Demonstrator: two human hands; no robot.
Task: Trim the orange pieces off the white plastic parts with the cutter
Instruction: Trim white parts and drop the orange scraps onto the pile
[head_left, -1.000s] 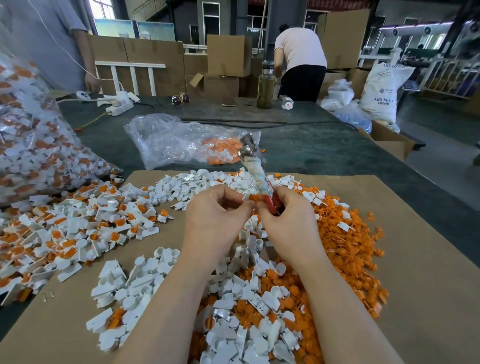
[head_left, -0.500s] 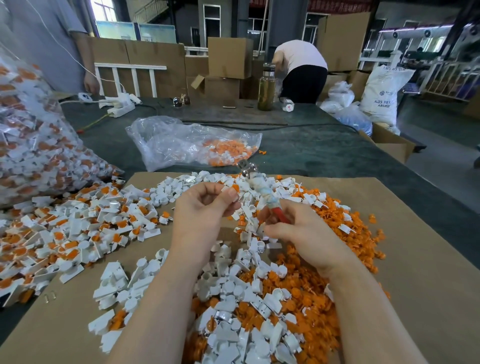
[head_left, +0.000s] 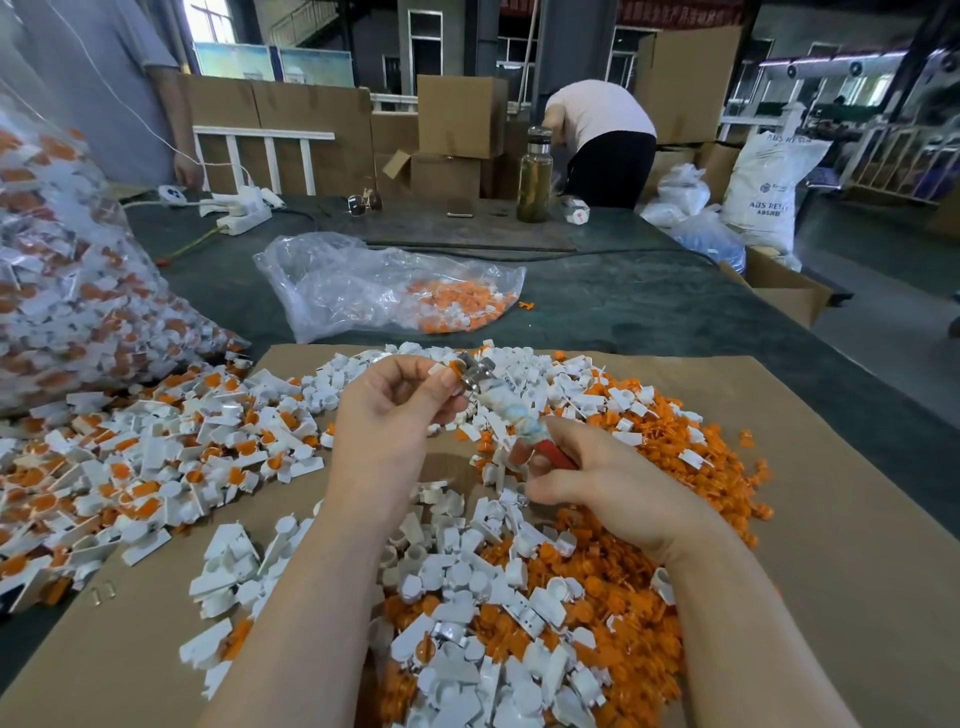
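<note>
Above the cardboard sheet's (head_left: 831, 519) far edge, the left hand (head_left: 400, 410) pinches a white part (head_left: 435, 370) against the cutter's (head_left: 511, 415) head, presenting its orange piece, while the right hand (head_left: 597, 483) grips the handles.

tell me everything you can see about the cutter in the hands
The cutter is a small plier-type tool: shiny metal jaws at the far end, a shaft wrapped in worn whitish tape, and red handles. It is held in the air, tilted, jaws up and to the left, over the heap of parts. The right hand grips the red handles. The jaws meet a small white and orange part pinched by the left hand. Whether they have closed is unclear.
</note>
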